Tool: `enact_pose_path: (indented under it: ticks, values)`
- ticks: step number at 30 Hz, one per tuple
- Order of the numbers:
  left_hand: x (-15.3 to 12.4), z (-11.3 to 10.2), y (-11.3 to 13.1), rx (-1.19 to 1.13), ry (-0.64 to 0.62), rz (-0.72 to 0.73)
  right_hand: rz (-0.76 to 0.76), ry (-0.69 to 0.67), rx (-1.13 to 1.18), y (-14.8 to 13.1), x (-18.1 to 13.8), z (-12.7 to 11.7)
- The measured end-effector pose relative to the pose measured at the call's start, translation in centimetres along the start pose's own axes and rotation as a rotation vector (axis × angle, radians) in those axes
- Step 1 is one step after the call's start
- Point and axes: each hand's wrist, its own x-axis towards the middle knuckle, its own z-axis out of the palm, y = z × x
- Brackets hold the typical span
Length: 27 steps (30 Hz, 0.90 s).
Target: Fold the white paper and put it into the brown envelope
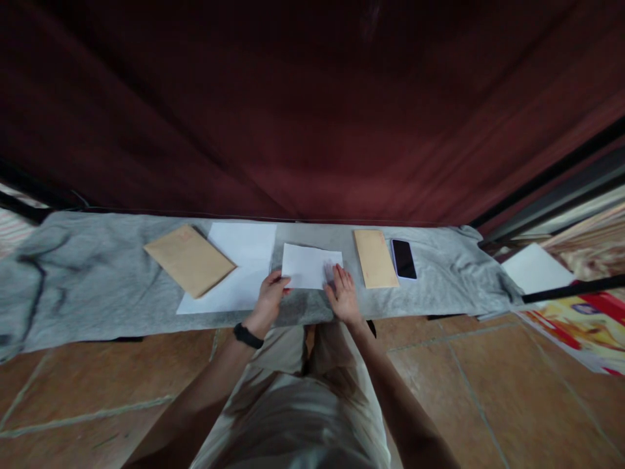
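White paper (305, 267) on the desk (442, 270).
My left hand (270, 297) pinches its left edge; my right hand (344, 298), slightly spread, seems to rest flat on its right end.

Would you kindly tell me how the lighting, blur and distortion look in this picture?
In the head view: dim light overall, the red backdrop darkening toward the top; the held white paper brighter; a blurry grey patch on it beside the right hand, perhaps motion or shadow; wide-angle stretching toward the edges.

the head camera looks forward and steeply down past the lap (346, 368), left hand (271, 298) and right hand (344, 297) mid-view.
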Motion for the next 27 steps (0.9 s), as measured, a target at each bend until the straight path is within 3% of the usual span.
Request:
enact_pose_path:
  ticks: [4,9,11,13,16,18,23,27]
  values:
    - [-2.2,1.6,2.7,-0.058,-0.123,0.118,-0.126,-0.049,0.119,-3.9,0.0,-2.0]
    - [-3.5,2.7,4.9,-0.033,-0.323,0.225,0.152,0.141,0.544,-6.9,2.8,-4.2]
    - [-3.1,2.5,4.2,-0.002,-0.302,0.216,0.321,0.276,0.755,-7.2,3.7,-4.5]
    - [-2.5,2.0,2.6,0.048,-0.205,0.144,0.462,0.371,0.966,-7.3,4.2,-4.2]
    - [-1.9,1.6,-0.2,0.048,-0.201,-0.065,0.567,0.407,1.242,-7.2,4.2,-3.1]
    - [-1.9,1.7,-1.7,0.023,-0.219,-0.124,0.625,0.423,1.355,-7.2,3.8,-2.3]
    - [-1.4,2.2,-2.5,0.022,-0.221,0.031,0.764,0.444,1.465,-6.3,2.3,-0.6]
    - [1.0,1.4,-2.2,0.164,-0.275,0.150,0.778,0.430,1.371,-4.2,0.3,0.5]
